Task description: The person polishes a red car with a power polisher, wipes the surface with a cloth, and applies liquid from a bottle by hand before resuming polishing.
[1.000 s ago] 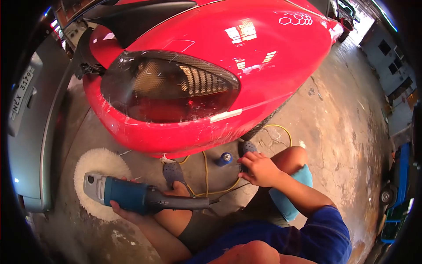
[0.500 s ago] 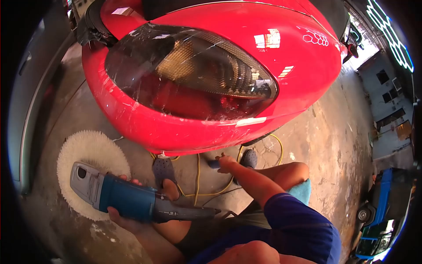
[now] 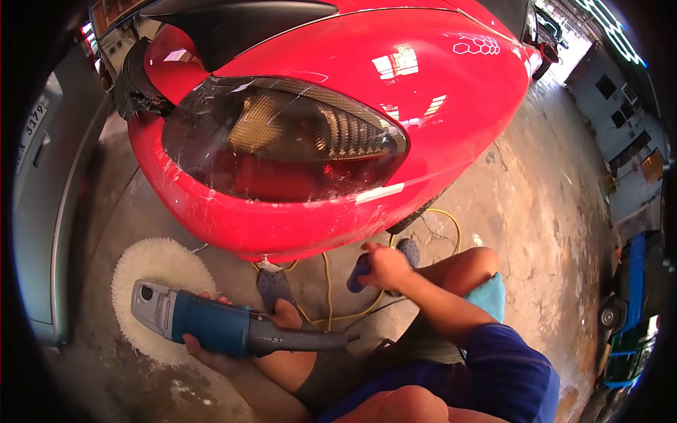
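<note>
My left hand [image 3: 211, 351] grips the teal body of an angle polisher [image 3: 211, 323], which is held sideways above my leg. Its round, fluffy white buffing pad [image 3: 159, 257] faces the floor on the left. In my right hand [image 3: 389, 268] is a dark blue cylindrical object [image 3: 359, 275], probably a small bottle, partly covered by the fingers. Ahead of both hands is a red car's corner with a large clear lamp cover [image 3: 282, 141], marked by whitish smears and streaks. Pale splashes also dot the red bumper [image 3: 233, 218] below the lamp.
A yellow cord [image 3: 328, 289] winds over the concrete floor [image 3: 522, 225] between my clog-shod feet. A teal cloth [image 3: 486, 297] lies at my right thigh. Another grey vehicle [image 3: 53, 211] stands close on the left, and a blue and black vehicle [image 3: 631, 289] is at the far right.
My right hand has come up and nearer, bringing the dark blue object into fuller view. The polisher stays in my left hand. The view has shifted, showing more of the grey vehicle.
</note>
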### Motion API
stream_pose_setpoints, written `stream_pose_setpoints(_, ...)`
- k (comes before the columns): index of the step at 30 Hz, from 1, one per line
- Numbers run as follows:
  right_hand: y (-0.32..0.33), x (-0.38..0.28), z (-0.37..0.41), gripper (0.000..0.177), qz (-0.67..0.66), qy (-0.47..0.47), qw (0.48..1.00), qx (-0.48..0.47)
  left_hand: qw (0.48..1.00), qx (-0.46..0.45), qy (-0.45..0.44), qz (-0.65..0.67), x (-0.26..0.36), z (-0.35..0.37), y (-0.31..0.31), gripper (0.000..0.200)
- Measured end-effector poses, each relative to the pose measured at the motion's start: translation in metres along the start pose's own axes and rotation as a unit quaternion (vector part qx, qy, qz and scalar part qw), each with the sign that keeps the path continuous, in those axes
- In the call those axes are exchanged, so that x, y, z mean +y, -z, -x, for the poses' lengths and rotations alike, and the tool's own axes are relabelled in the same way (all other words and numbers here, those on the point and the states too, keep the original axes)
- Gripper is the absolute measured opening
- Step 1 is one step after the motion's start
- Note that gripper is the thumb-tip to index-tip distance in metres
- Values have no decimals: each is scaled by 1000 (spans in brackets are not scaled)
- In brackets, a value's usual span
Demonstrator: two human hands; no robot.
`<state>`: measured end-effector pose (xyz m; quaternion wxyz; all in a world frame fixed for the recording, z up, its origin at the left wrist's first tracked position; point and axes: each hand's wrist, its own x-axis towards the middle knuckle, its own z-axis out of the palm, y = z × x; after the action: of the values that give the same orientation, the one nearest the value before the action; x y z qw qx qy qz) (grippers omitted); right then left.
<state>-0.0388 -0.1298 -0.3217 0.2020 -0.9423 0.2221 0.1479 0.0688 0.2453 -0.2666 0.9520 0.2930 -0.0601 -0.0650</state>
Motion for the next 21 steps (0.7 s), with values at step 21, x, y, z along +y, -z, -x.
stream_pose_setpoints(21, 244, 45, 195, 91, 9, 174, 941, 289, 998, 52, 0, -32, -4, -7, -30, 77)
